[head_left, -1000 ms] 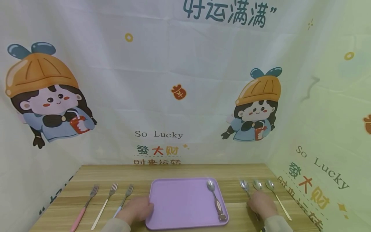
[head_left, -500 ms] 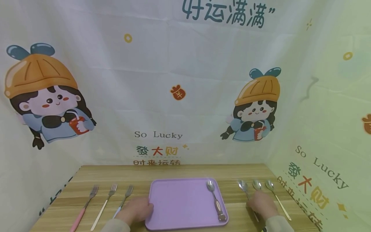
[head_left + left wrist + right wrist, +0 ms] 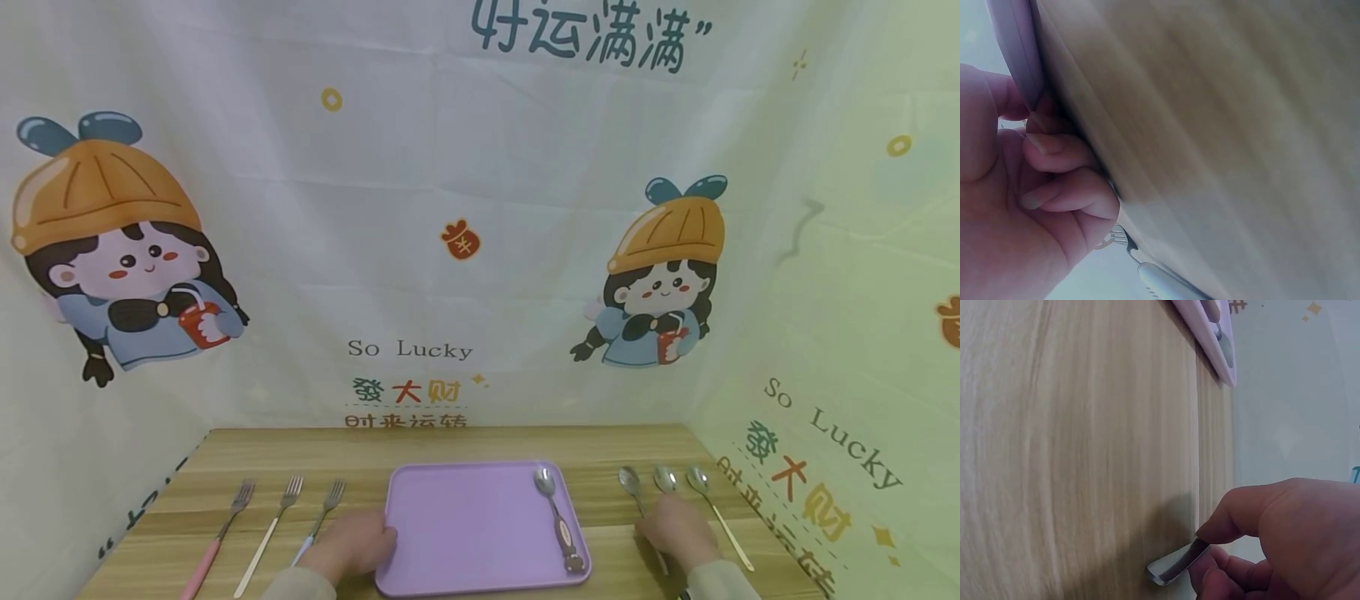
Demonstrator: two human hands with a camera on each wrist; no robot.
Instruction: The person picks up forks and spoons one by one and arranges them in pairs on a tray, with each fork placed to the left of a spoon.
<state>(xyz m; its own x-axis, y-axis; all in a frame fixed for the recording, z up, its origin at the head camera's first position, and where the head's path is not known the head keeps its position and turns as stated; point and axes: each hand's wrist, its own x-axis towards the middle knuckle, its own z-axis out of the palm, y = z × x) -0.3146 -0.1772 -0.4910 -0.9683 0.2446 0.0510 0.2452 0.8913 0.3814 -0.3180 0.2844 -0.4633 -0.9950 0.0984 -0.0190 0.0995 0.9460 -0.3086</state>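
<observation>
My left hand (image 3: 352, 540) pinches the left edge of a purple tray (image 3: 465, 525); in the left wrist view the thumb and fingers meet at the tray's rim (image 3: 1019, 50). A spoon with a brown bear-shaped handle (image 3: 564, 533) lies along the tray's right side. To the right of the tray, my right hand (image 3: 678, 529) pinches the handle of the leftmost of three metal spoons (image 3: 628, 478). That handle's flat end (image 3: 1175, 565) sticks out between thumb and fingers in the right wrist view. The middle spoon (image 3: 665, 477) is partly hidden behind this hand.
On the wooden table (image 3: 450, 443), left of the tray, lie a pink-handled fork (image 3: 217, 537), a cream-handled fork (image 3: 273, 529) and a blue-handled fork (image 3: 330, 500) half covered by my left hand. A cream-handled spoon (image 3: 720, 512) lies far right. Printed cloth (image 3: 465, 167) hangs behind.
The bowl of the spoon in my right hand has shifted slightly left and looks darker now. My left hand and the tray stay in place.
</observation>
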